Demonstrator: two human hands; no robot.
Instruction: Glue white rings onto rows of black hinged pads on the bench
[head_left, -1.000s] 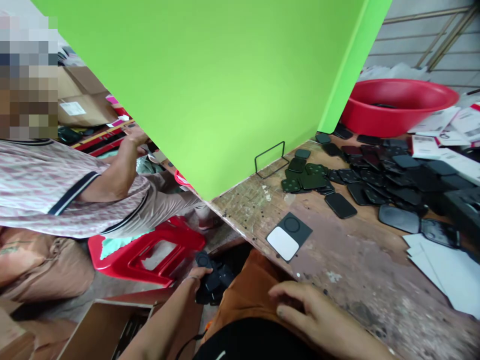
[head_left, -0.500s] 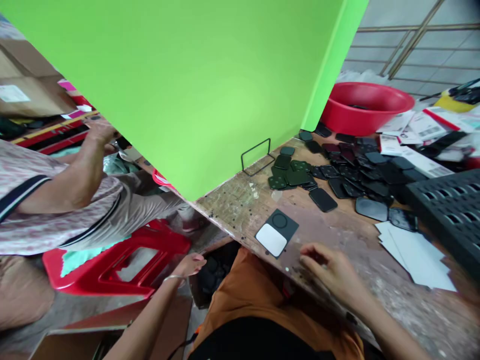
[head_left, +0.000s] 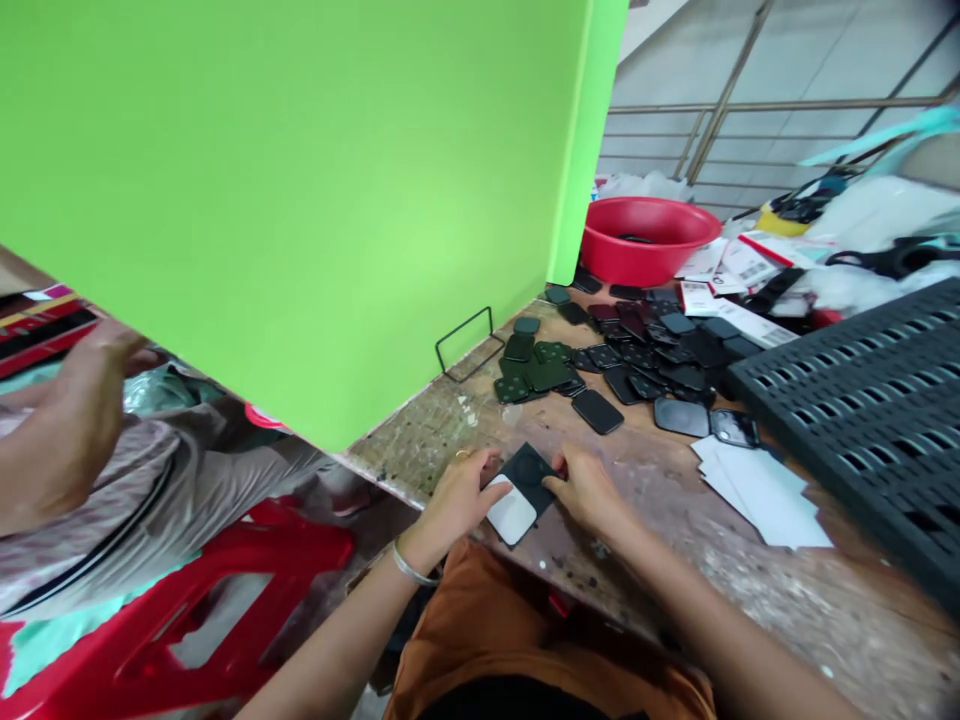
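A dark square card (head_left: 529, 472) with a round outline and a white rounded pad (head_left: 511, 517) on its near corner lies at the worn wooden table's (head_left: 675, 520) front edge. My left hand (head_left: 459, 492) rests on the card's left side, fingers curled against it. At the card's right edge my right hand (head_left: 589, 489) pinches it with thumb and fingers. Both hands touch the card, which stays flat on the table.
A pile of several black and dark green pieces (head_left: 637, 360) lies behind the card. White sheets (head_left: 765, 485), a black perforated tray (head_left: 862, 400) and a red basin (head_left: 649, 238) stand to the right and back. A green panel (head_left: 300, 180) blocks the left. Another person's arm (head_left: 60, 440) and a red stool (head_left: 187, 630) are at left.
My left hand came up from below the table and my right hand slid left; both now hold the dark card. The view swung right.
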